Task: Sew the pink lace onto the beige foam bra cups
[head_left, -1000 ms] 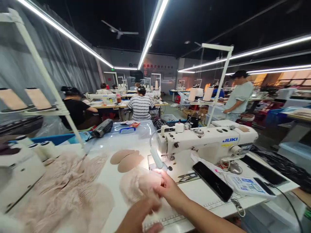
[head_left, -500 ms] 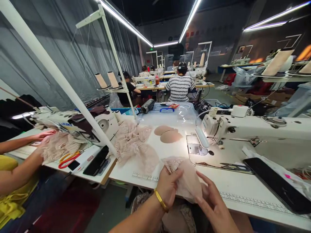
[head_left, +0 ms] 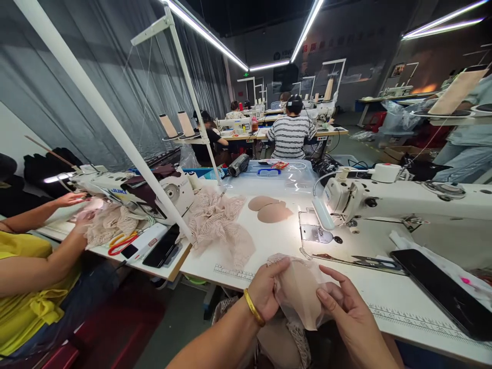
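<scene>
A: Where the near edge of the surface point(head_left: 384, 294) meets the lap, which item is held, and how?

B: Both hands are clamped on one pale beige fabric cup point(head_left: 298, 292). Left hand point(head_left: 265, 292), with a gold bangle point(head_left: 253, 307) at the wrist, pinches the cup's left rim; right hand point(head_left: 346, 307) grips its right side with fingers spread. The cup hangs just over the edge, its upper part above the ruler strip point(head_left: 234, 273).

A: What lies beyond the cup on the same surface?

B: Thread snips point(head_left: 374, 262) and a dark phone point(head_left: 446, 293) to the right; a heap of beige lace point(head_left: 219, 225) to the left; two tan foam pads point(head_left: 269, 209), overlapping, further back. A lamp lights the needle plate point(head_left: 313, 233) of the white sewing machine point(head_left: 403, 197). A clear plastic box point(head_left: 277, 177) stands behind the pads.

A: And to the left?

B: A co-worker in a yellow top point(head_left: 23, 287) has both hands at lace under a second machine point(head_left: 126, 187). Orange-handled scissors point(head_left: 121, 242) and another phone point(head_left: 163, 249) lie near that surface's edge.

A: Farthest back?

B: Two thread cones point(head_left: 177, 125) on a white stand, then a person in a striped shirt point(head_left: 289, 137) seated facing away, with further workstations behind.
</scene>
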### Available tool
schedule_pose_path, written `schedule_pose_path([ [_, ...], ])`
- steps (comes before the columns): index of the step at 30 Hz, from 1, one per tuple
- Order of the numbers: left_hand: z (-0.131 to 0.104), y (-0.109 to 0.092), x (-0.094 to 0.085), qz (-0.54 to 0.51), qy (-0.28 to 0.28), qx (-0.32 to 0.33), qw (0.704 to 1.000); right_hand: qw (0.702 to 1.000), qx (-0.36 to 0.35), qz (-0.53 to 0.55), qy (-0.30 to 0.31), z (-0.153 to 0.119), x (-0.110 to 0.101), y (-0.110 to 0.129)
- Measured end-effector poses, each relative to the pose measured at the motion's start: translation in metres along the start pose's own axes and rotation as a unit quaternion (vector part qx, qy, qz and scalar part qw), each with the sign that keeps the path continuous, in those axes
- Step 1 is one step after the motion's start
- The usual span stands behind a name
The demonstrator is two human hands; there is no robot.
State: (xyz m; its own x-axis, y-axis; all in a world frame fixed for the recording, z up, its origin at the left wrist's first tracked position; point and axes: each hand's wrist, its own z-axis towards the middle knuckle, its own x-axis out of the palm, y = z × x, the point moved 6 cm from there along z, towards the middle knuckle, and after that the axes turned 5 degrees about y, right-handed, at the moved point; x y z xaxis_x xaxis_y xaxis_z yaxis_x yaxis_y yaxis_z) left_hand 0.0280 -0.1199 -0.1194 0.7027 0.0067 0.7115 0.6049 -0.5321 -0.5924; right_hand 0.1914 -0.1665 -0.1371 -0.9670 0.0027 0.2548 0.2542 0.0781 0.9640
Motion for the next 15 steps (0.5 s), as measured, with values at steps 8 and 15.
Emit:
schedule_pose_path([
  [8, 0.000, 0.002, 0.009, 0.009, -0.010, 0.026, 1.000, 1.000, 0.018, -0.002, 0.009, 0.004, -0.011, -0.015],
  [15, -0.005, -0.001, 0.020, 0.024, 0.007, 0.036, 0.999, 0.998, 0.023, 0.058, 0.001, 0.008, -0.012, -0.012],
])
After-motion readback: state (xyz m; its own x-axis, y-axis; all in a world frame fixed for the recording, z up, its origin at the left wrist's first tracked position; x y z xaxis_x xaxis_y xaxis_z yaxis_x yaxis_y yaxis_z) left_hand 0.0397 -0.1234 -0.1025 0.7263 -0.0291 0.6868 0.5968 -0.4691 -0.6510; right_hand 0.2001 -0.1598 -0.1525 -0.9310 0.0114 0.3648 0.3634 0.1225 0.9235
